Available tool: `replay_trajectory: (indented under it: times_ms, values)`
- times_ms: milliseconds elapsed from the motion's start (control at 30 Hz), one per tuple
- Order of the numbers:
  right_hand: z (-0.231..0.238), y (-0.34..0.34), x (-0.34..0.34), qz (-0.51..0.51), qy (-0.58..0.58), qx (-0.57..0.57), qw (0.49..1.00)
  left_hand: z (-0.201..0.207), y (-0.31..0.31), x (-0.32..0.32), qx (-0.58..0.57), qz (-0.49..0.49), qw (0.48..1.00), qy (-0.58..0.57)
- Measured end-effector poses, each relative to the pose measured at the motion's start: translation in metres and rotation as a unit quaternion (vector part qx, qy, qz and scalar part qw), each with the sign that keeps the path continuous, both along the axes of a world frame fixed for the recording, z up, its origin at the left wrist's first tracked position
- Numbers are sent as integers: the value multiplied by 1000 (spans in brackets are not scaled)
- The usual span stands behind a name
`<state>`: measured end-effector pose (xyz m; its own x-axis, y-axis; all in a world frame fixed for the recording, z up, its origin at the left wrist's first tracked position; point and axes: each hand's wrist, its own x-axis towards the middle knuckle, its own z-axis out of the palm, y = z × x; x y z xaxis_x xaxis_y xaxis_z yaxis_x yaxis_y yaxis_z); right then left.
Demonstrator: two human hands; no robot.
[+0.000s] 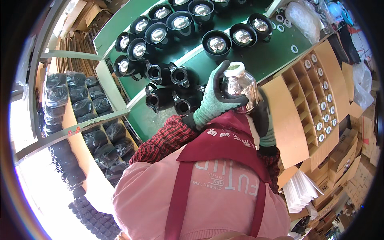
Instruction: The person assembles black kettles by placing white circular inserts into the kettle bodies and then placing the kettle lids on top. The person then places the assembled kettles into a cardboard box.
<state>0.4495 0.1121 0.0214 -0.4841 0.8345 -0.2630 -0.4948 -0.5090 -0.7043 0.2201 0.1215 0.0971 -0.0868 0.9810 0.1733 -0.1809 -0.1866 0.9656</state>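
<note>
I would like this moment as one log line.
left hand: gripping flask; right hand: at flask's right side; black jugs: on green table; carton: partly filled

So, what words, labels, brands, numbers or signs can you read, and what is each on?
I won't copy wording, only place it:
Maroon apron: white characters, legible.
Pink top: pale lettering, partly covered by the apron.
Cardboard boxes at right: dark print, mostly too small.
Silvery flask: none I can make out.

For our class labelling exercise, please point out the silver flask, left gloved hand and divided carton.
Silver flask [245,87]: head view, on its shiny body.
Left gloved hand [213,101]: head view, on the green knit.
Divided carton [285,124]: head view, on its open left flap.
</note>
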Motion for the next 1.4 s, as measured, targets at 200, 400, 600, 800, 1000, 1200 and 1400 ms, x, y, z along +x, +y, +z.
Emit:
replay_trajectory:
  times_ms: [200,400,600,800,1000,1200,1400]
  values:
    - [14,-15,-19,-40,182,-191,964,17,-4,-13,46,-98,985,137]
    - [-19,-36,34,-69,209,-94,971,-19,25,-67,-65,-137,899,412]
    - [-16,-48,37,-88,181,-109,973,-85,39,-82,-181,-238,669,680]
    - [-15,-56,57,-91,135,-69,984,-84,51,-71,-145,-210,685,682]
    - [-28,-81,85,-154,7,-45,987,-28,53,-133,-264,-224,925,154]
    - [0,-62,59,-68,-106,-20,992,20,40,-110,-295,-344,892,1]
    - [-1,-27,44,-34,-293,148,944,11,20,-80,-228,-349,892,176]
